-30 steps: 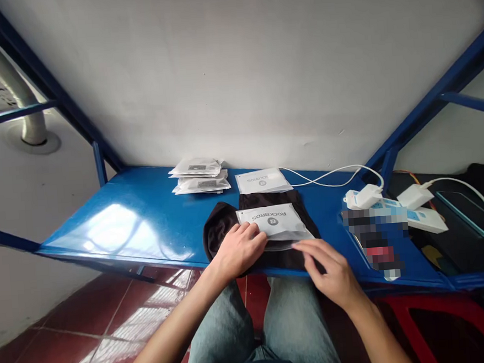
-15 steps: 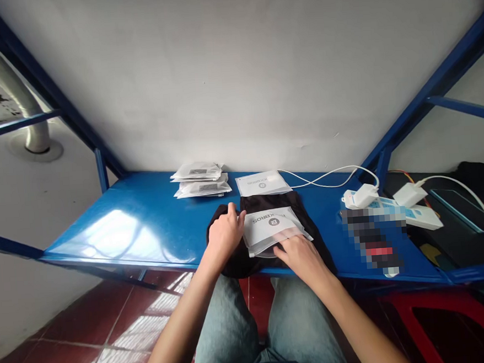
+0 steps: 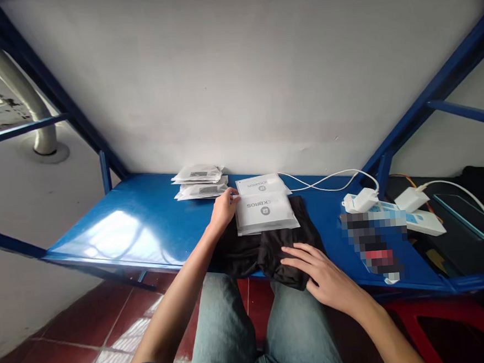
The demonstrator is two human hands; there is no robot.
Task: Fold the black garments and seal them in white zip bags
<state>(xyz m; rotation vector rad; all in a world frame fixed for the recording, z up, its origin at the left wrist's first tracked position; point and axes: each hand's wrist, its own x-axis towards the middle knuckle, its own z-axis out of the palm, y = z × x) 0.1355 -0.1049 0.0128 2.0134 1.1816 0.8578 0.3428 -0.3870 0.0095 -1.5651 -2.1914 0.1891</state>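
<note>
A frosted white plastic bag with a printed logo (image 3: 264,213) lies across dark folded fabric (image 3: 280,250) near the table's front edge. My left hand (image 3: 225,207) is closed at the bag's upper left edge, pinching it. Fingers spread, my right hand (image 3: 321,273) rests on or just over the right part of the fabric. Behind the first bag, partly overlapped by it, lies another white logo bag (image 3: 262,184). Whether the front bag has anything in it I cannot tell.
Packed white pouches (image 3: 201,190) are stacked at the back left of the blue table (image 3: 144,210). On the right are a white power strip (image 3: 419,221) with plugged-in chargers, a white cable (image 3: 328,178) and a blurred-out object (image 3: 375,249). Blue metal bars frame both sides.
The front bag has moved back, away from me, and lies flatter. My right hand has come out from the bag's near edge onto the fabric, which now bunches toward me.
</note>
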